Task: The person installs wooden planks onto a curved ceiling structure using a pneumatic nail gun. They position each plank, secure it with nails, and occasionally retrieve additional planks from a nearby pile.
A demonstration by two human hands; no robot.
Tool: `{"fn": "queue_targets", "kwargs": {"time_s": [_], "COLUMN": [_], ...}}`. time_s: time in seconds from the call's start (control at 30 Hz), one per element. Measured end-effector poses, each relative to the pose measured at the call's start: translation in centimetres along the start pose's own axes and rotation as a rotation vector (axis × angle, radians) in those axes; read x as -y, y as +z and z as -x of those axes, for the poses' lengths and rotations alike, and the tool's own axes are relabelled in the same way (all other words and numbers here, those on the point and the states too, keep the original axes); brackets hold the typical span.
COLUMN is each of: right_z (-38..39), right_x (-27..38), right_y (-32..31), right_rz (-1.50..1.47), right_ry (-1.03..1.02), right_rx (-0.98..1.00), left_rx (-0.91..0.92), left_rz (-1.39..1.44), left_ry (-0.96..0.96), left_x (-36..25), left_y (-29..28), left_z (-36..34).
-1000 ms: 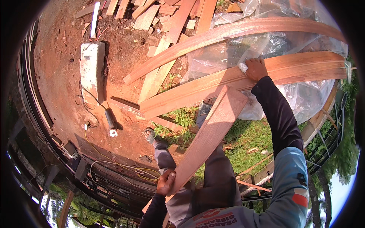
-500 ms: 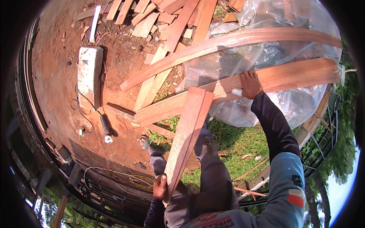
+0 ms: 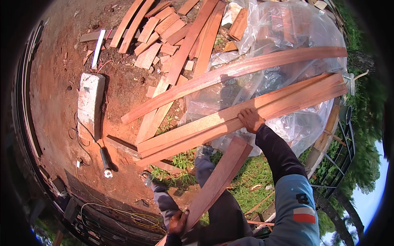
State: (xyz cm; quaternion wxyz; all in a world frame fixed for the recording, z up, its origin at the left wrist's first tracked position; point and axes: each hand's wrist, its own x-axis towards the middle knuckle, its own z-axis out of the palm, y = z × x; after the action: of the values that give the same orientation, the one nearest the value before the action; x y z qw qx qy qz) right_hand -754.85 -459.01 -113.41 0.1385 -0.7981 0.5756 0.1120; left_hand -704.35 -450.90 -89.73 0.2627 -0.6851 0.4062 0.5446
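A short reddish wooden plank [image 3: 217, 180] slants up from my left hand [image 3: 178, 221], whose fingers are closed round its lower end. In front of me, two long planks lie side by side, slightly overlapping. My right hand [image 3: 251, 120] is on the nearer long plank [image 3: 197, 143], its bent fingers gripping over the top near the edge. The farther long plank [image 3: 184, 127] runs right alongside, with a dark seam between them. The thumb of my right hand is hidden.
Beyond lies a long curved plank [image 3: 246, 74] across clear plastic sheeting [image 3: 275, 119]. Several cut wood pieces [image 3: 170, 28] are scattered at the far side. At left, an angle grinder [image 3: 106, 162] with its cord lies on red soil beside a whitish block [image 3: 90, 102]. Grass [image 3: 254, 180] grows near my legs.
The view has shifted. My right hand has moved left along the long planks, and the white roll-like thing beside it no longer shows. The short plank tilts further right in my left hand.
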Motion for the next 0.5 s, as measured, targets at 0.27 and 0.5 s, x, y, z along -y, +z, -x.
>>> {"fn": "queue_targets", "kwargs": {"time_s": [0.27,0.5], "right_z": [1.6,1.6], "right_x": [2.3,0.7], "right_y": [1.2,0.9], "right_rz": [-0.13,-0.191], "right_ry": [0.13,0.149], "right_rx": [0.295,0.016], "left_rx": [0.01,0.101], "left_rz": [-0.017,-0.046], "left_ry": [0.035,0.052], "left_x": [-1.2,-0.3], "left_y": [0.3,-1.1], "left_z": [1.4,1.0]}}
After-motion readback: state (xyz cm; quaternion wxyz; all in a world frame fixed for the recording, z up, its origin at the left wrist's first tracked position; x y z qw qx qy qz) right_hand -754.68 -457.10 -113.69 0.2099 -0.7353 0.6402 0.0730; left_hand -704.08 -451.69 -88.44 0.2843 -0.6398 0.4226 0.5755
